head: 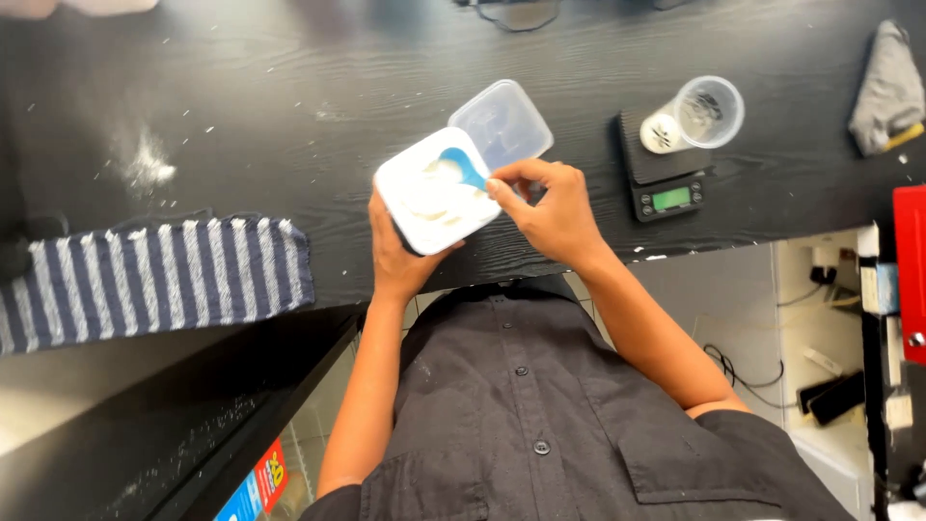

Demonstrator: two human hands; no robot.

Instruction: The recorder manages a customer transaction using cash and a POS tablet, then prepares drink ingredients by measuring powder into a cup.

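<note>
My left hand grips a square white plastic container of white powder from beneath, holding it tilted over the dark table's front edge. In my right hand is a blue scoop, pinched by its handle with the bowl dipped into the powder. The container's clear lid lies on the table just behind it.
A small black digital scale carries a clear plastic cup to the right. A blue-and-white striped cloth lies at the left. Spilled white powder dusts the dark wooden table. A grey rag sits far right.
</note>
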